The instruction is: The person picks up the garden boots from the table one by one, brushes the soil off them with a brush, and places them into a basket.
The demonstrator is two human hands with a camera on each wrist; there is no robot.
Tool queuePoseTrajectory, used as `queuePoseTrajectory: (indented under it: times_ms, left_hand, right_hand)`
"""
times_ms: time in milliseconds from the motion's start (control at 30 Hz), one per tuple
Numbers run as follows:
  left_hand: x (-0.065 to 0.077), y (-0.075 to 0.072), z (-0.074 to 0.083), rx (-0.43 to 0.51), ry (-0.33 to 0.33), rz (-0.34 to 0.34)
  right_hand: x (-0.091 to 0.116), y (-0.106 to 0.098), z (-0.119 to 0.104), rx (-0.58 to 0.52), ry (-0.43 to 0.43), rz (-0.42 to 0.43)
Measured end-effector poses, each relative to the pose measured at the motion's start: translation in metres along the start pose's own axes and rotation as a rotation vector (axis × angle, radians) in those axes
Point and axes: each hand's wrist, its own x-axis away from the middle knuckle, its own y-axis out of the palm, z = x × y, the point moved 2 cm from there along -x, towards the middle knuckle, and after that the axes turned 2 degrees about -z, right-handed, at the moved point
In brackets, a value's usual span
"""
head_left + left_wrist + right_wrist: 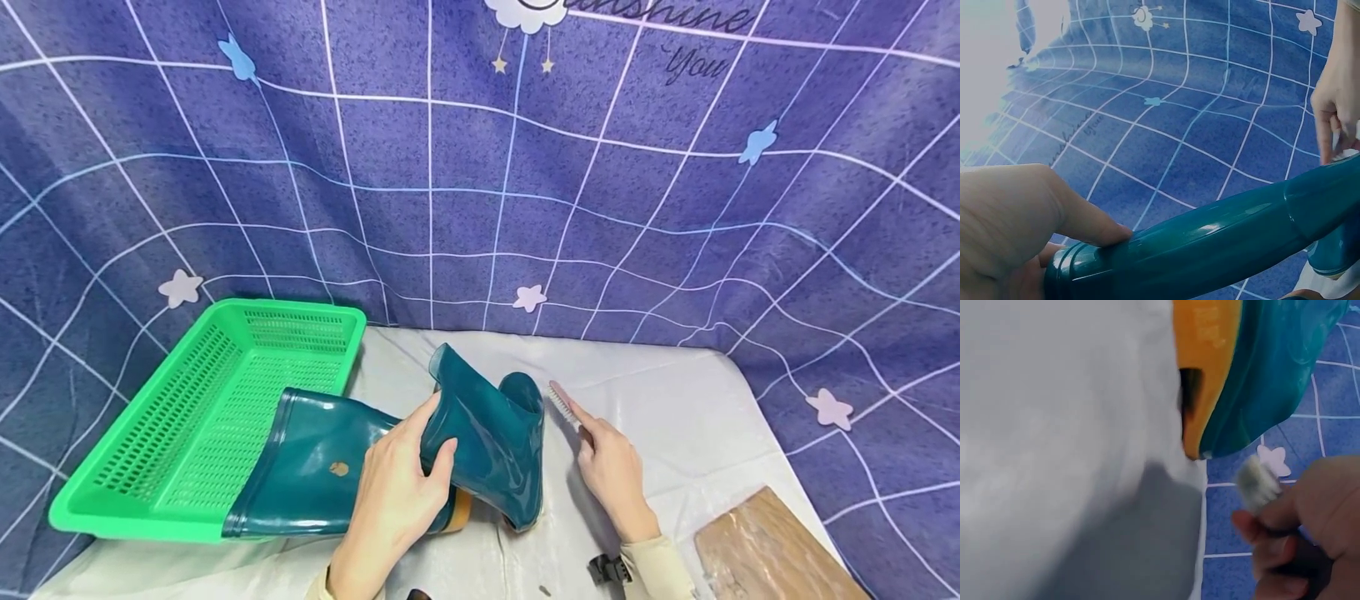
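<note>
A glossy teal rubber boot [483,442] is tilted over the table, its toe pointing to the right. My left hand [405,475] grips it at the top of the shaft, thumb on the outside; the left wrist view shows this hand [1016,219] at the ringed cuff. My right hand [611,471] holds a small scrub brush [561,402] with pale bristles, just right of the boot's foot. In the right wrist view the brush [1257,484] is blurred, a little apart from the boot's orange sole [1207,369]. A second teal boot [322,471] lies on its side, partly behind my left hand.
At the left stands a green perforated plastic basket [210,525], the second boot's shaft overlapping its near right side. A brown, plastic-wrapped slab [765,542] lies at the front right of the white-covered table [675,400]. Behind hangs a blue gridded curtain [465,217].
</note>
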Motion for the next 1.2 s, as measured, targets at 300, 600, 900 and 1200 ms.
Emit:
queuePoseTrajectory:
  times_ms: [300,600,900,1200]
  left_hand:
    - [-0.002,0.005,0.003,0.044,0.078,0.093]
    - [-0.015,0.011,0.021,0.075,0.225,0.233]
    - [-0.026,0.010,0.041,0.032,0.372,0.305]
    - [-0.028,0.013,0.047,-0.031,0.427,0.360]
  right_hand:
    - [0.001,0.003,0.002,0.002,-0.045,-0.015]
    - [0.000,-0.007,0.007,-0.044,0.044,0.036]
    - [-0.007,-0.013,0.007,-0.069,0.089,0.041]
    - [-0.006,-0.023,0.013,-0.071,0.146,0.029]
